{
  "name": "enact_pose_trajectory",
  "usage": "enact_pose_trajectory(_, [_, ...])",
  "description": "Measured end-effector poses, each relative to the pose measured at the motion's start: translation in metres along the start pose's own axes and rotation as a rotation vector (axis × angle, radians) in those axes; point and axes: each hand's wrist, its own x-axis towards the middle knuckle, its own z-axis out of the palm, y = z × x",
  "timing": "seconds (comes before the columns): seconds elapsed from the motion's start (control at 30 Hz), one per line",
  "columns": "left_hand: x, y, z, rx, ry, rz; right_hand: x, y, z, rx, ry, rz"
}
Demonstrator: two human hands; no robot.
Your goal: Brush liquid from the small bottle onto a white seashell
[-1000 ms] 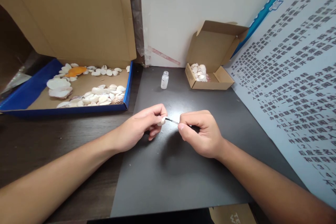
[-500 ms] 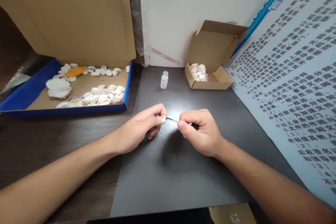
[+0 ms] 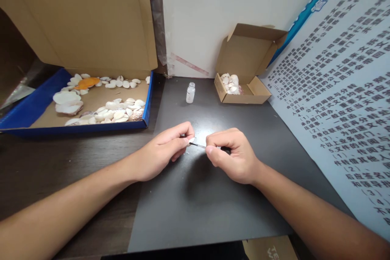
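Note:
Between the thumb and forefinger of my left hand [image 3: 166, 148] is pinched a small white seashell [image 3: 191, 140], mostly covered by the fingertips. My right hand [image 3: 233, 152] is closed around a small brush [image 3: 198, 145] with a thin pale shaft and a dark tip. That tip points left and meets the shell's edge. Part of something black, perhaps the brush's handle, shows below the right fingers. Beyond both hands an uncapped little bottle [image 3: 190, 93] with whitish contents stands upright.
At the left, an open blue-edged cardboard box [image 3: 146, 107] holds many shells and an orange piece [image 3: 87, 83]. A smaller open carton [image 3: 243, 98] with white shells stands back right. A printed board [image 3: 341, 89] leans along the right. Tiny white bits lie on the dark mat [image 3: 170, 211].
The brush tip has shifted slightly down and left along the shell, and the shell has tilted a little in my left hand. My right hand has dropped slightly.

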Motion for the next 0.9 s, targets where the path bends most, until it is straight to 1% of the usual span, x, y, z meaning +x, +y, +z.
enact_pose_trajectory(0.3, [-0.0002,0.0010,-0.0005,-0.003,-0.002,0.021,0.0001,0.0025,0.0005,-0.086,0.042,0.080])
enact_pose_trajectory(0.5, [-0.0003,0.0019,-0.0002,0.006,0.015,0.016,0.0010,0.0017,0.0002,-0.105,0.043,0.170])
enact_pose_trajectory(0.57, [-0.0002,0.0014,-0.0003,-0.009,0.022,0.007,0.0014,0.0015,0.0001,-0.094,0.038,0.178])
enact_pose_trajectory(0.67, [0.0014,0.0007,-0.0011,-0.074,0.019,-0.023,0.0014,0.0013,-0.0004,-0.055,0.017,0.123])
enact_pose_trajectory(0.77, [0.0046,-0.0003,-0.0026,-0.185,0.014,-0.049,0.0010,0.0010,-0.0014,-0.029,-0.004,0.049])
enact_pose_trajectory(0.9, [0.0081,-0.0022,-0.0042,-0.294,-0.019,-0.081,0.0008,0.0003,-0.0022,-0.001,0.013,-0.026])
